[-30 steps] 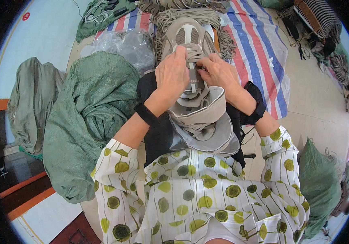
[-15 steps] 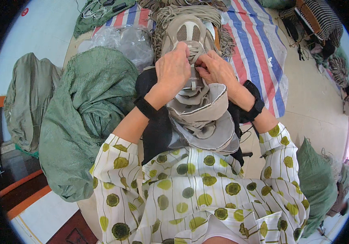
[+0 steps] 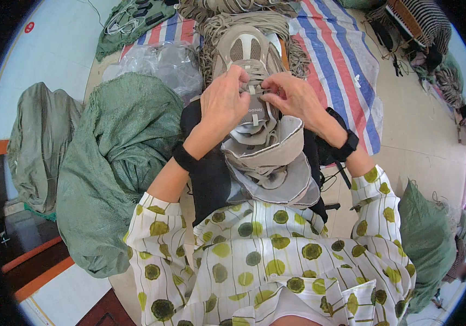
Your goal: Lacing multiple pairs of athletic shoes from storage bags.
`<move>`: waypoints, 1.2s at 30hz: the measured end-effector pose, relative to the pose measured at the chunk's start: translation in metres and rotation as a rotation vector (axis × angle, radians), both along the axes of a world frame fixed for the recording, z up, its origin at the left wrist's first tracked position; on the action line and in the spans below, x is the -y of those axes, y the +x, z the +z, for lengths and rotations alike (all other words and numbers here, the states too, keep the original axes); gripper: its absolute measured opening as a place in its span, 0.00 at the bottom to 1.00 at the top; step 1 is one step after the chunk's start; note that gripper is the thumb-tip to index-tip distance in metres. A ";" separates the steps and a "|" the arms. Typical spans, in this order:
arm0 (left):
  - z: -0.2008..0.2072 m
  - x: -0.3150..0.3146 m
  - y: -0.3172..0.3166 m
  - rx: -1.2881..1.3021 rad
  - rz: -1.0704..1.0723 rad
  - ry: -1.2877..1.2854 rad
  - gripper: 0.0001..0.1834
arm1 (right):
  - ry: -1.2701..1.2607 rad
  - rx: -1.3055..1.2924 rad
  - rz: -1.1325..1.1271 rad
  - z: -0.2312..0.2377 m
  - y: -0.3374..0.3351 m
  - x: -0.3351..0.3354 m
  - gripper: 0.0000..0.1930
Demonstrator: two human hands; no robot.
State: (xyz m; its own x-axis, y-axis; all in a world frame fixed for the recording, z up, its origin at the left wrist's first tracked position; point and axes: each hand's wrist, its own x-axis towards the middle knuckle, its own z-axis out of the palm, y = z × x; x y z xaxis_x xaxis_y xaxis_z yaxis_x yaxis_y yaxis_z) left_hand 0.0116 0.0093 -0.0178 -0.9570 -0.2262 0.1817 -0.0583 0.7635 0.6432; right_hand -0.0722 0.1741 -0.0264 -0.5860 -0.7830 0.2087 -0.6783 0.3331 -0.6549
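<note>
Flanking beige shoe upper [image 3: 256, 104]: left hand [image 3: 223, 100], at its left edge, fingers curled, grip on lacing [image 3: 254, 72] unclear; upper, between both hands, about equally near, long axis toe-away; right hand [image 3: 295, 98], at its right edge, thumb and forefinger bent inward, grip likewise unclear.

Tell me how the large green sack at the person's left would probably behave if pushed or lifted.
The large green sack looks floppy: its woven cloth lies in loose folds. The bulging sides suggest it is stuffed, perhaps awkward to lift; contents are hidden. Its slumped outline suggests it would sag rather than roll.
</note>
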 end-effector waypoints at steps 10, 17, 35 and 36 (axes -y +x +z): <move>0.016 0.022 0.016 -0.081 -0.038 0.690 0.06 | -0.182 -0.151 -0.191 -0.025 -0.034 -0.076 0.11; 0.014 0.068 0.071 0.262 -0.071 0.805 0.05 | 0.031 0.393 -0.698 -0.036 -0.035 -0.229 0.10; 0.022 0.037 -0.013 0.046 -0.167 -0.547 0.08 | -1.295 1.464 -0.121 -0.021 0.009 -0.186 0.07; 0.027 0.047 -0.014 0.049 -0.160 -0.555 0.08 | -1.163 1.379 -0.260 -0.023 0.010 -0.189 0.06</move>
State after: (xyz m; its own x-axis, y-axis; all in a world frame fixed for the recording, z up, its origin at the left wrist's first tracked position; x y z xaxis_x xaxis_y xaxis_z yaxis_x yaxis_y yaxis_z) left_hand -0.0021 -0.0376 0.0094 -0.9817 0.0381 0.1864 0.0656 0.9874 0.1438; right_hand -0.0626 0.3635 -0.0494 -0.8617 -0.4801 -0.1641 0.4761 -0.6531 -0.5889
